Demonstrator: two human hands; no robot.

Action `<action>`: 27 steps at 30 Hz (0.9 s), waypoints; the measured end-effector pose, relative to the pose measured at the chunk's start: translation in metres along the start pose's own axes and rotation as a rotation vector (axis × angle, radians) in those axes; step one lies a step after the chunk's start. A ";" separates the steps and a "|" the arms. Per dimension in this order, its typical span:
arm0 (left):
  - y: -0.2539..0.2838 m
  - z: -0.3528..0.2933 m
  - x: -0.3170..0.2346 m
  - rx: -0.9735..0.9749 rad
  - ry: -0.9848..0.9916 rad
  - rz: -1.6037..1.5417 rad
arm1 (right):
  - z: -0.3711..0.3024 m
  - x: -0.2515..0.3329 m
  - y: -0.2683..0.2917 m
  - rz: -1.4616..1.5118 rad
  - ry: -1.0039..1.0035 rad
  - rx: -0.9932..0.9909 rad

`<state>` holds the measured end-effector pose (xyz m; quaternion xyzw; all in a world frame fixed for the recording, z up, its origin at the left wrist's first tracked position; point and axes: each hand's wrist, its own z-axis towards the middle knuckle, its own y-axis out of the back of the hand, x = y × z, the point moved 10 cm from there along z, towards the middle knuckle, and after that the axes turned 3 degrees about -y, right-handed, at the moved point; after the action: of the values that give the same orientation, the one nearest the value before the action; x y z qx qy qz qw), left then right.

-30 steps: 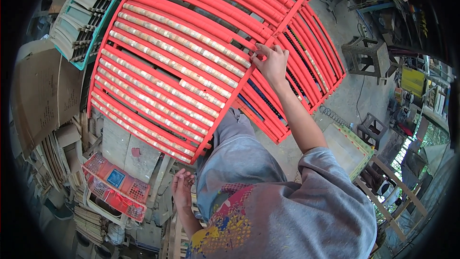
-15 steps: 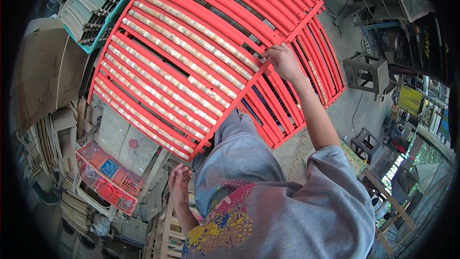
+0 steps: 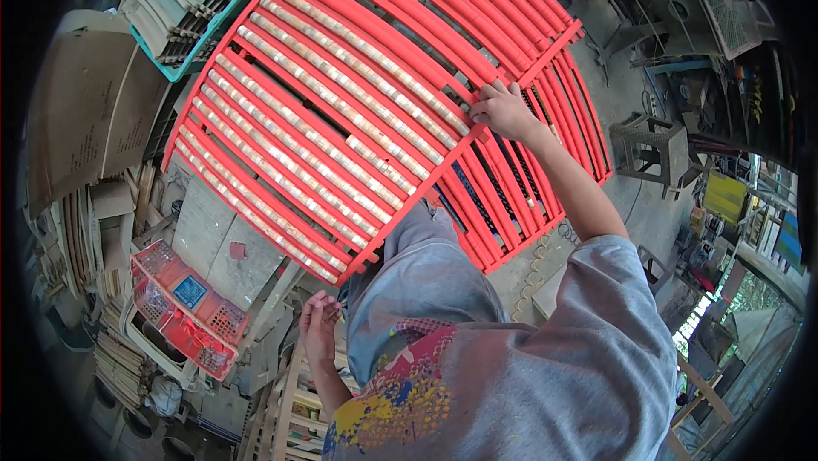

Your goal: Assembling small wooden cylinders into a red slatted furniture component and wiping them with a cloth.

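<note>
A large red slatted rack [image 3: 400,221] lies tilted before me, its curved bars running between side rails. Several of its rows carry short whitish and beige pieces [image 3: 341,112] set end to end; other rows show only red. My right hand [image 3: 504,112] is closed at the rack's right rail, fingers bent over the end of a row; the fingertips are partly hidden. Low and left of the rack's near corner, my left hand [image 3: 320,329] hangs apart from it. Its fingers are curled together, and anything between them is too small to see.
More red racks [image 3: 588,112] lie beyond and under this one at right. A teal-edged rack [image 3: 175,69] stands at the far left. Red plastic basket [image 3: 183,325] lies left of me, near wooden strips [image 3: 128,367]. Stools [image 3: 652,141] stand on the floor at right.
The view has shifted slightly, so the racks sit a little more to the right. My right hand stays at the rail, its fingers more bent. The left hand has hardly moved.
</note>
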<state>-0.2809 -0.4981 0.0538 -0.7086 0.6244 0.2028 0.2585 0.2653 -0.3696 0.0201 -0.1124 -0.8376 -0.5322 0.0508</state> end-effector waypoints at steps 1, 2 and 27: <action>0.000 0.000 0.001 0.003 -0.004 -0.011 | 0.000 -0.001 0.000 0.040 -0.031 0.012; 0.000 0.000 0.002 0.006 -0.007 -0.022 | 0.001 0.002 0.001 0.035 -0.023 0.010; -0.005 0.013 -0.019 -0.022 -0.002 0.023 | -0.046 -0.006 0.000 0.374 -0.398 -0.662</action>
<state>-0.2779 -0.4744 0.0559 -0.7039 0.6300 0.2135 0.2490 0.2696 -0.4116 0.0385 -0.3731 -0.5804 -0.7218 -0.0549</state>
